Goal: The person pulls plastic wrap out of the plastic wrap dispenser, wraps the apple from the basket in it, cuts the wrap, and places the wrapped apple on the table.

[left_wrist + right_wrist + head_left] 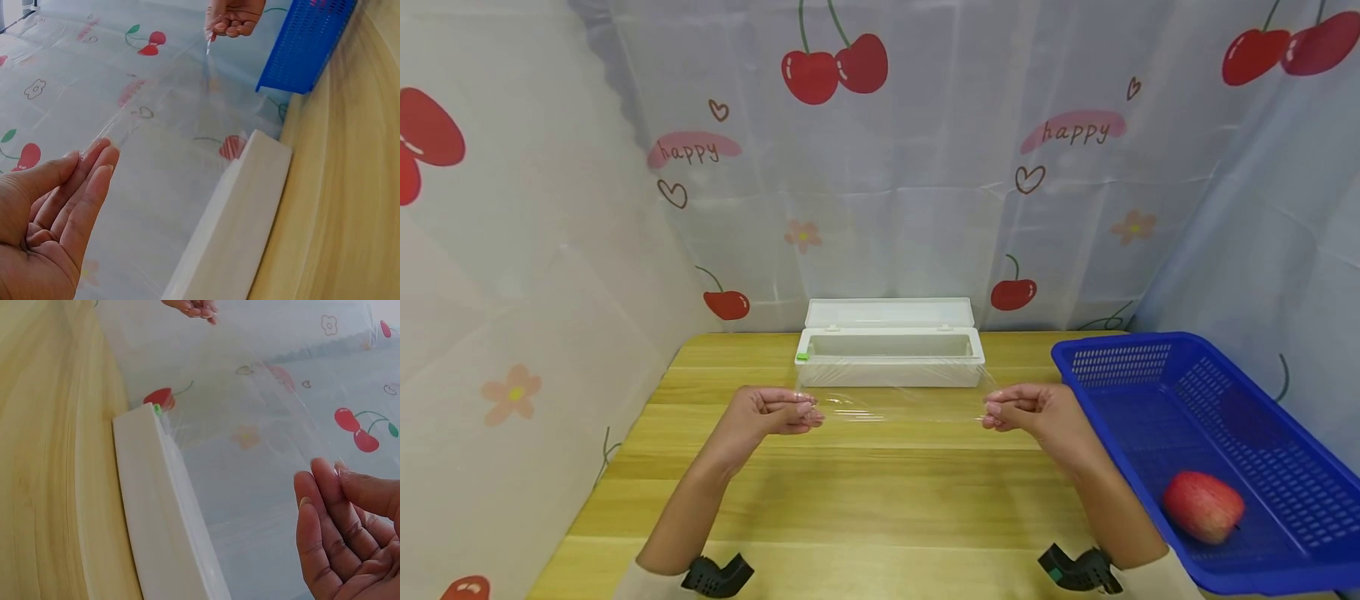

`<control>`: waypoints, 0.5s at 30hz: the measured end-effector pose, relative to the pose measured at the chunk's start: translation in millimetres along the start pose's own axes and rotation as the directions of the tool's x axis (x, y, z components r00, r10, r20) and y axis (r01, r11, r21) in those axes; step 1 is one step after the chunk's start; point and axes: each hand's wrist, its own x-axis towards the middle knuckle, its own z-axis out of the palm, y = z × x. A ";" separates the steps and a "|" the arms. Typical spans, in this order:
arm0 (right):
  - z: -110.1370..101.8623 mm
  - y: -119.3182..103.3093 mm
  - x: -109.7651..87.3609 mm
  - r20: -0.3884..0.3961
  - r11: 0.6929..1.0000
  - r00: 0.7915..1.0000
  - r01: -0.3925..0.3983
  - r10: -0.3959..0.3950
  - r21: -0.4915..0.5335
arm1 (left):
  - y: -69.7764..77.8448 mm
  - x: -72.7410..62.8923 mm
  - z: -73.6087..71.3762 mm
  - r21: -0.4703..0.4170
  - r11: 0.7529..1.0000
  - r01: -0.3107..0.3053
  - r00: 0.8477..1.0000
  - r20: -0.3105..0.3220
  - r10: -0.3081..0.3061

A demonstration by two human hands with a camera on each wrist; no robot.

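Observation:
A clear sheet of plastic wrap [898, 403] stretches between both hands, running back to a white wrap dispenser box [891, 374] whose lid stands raised. My left hand [778, 412] pinches one front corner of the film between thumb and fingers. At the other corner, my right hand [1026, 410] pinches it the same way. In the left wrist view, the film slants from the left hand [65, 206] up to the right hand [236, 15]. A small green piece [802, 357] sits at the box's left end.
On the right side of the wooden table [880, 508] stands a blue plastic basket [1138, 500] with a red apple [1204, 507] in it. Cherry-printed curtains [917, 208] enclose the back and sides.

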 end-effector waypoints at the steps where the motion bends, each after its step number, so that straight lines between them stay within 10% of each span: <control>1: -0.4 -0.4 -0.5 0.001 1.000 1.000 0.006 -0.006 0.000 | 1.5 -0.8 0.5 0.004 1.000 0.004 1.000 -0.002 -0.004; 15: -4.4 -11.4 -10.8 0.031 1.000 0.999 0.030 -0.030 0.004 | 17.7 -10.1 4.5 0.012 1.000 0.024 1.000 -0.013 -0.024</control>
